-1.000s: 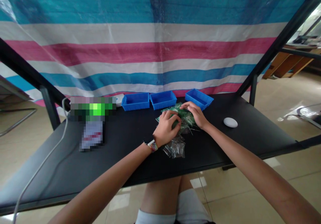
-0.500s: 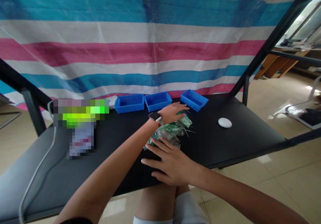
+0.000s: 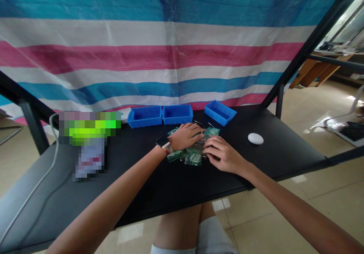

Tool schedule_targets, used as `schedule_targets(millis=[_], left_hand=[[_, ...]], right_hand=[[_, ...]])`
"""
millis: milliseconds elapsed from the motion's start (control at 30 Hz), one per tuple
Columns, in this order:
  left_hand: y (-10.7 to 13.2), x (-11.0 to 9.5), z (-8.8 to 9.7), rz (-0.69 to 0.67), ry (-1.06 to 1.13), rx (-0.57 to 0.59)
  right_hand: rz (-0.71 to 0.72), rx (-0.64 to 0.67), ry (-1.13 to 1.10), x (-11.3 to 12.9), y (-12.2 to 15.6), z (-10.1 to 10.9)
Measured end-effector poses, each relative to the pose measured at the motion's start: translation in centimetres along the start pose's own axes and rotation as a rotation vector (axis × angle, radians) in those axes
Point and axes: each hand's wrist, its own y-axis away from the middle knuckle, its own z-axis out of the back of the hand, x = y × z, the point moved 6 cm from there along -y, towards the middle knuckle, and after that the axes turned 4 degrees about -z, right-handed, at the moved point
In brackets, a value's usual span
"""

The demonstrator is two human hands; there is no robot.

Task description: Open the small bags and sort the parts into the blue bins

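Note:
A loose heap of small clear-and-green plastic packets (image 3: 193, 157) lies on the black tabletop (image 3: 153, 185) in front of me. What the packets contain is too small to make out; a few thin, pin-like pieces stick out at the far side. My left hand (image 3: 186, 136), with a watch at its wrist, rests on the heap's left and far part, fingers stretched out. On the right side my right hand (image 3: 223, 154) touches the packets with its fingers slightly bent and apart. Neither hand grips a packet that I can see.
Three blue bins stand along the back: a left bin (image 3: 145, 116), a middle bin (image 3: 178, 114) and a right bin (image 3: 220, 112) set at an angle. A white oval object (image 3: 255, 138) lies at right. Pixelated items (image 3: 91, 144) and a pale cable (image 3: 42, 182) are at left.
My right hand has moved from the heap's near side to its right side. My left hand has shifted left and nearer. The packets are bunched closer together between the hands.

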Motion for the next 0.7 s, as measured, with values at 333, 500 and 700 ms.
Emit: schedule_targets(millis=[333, 500, 700], left_hand=[[3.9, -1.7, 1.3, 0.066, 0.194, -0.23], [5.2, -0.4, 3.2, 0.185, 0.159, -0.402], [7.0, 2.3, 4.1, 0.34, 0.023, -0.48]], right_hand=[[-0.267, -0.226, -0.45, -4.7, -2.9, 0.5], [-0.361, -0.303, -0.203, -8.3, -4.6, 0.1], [-0.494, 0.061, -0.026, -12.8, -6.0, -3.9]])
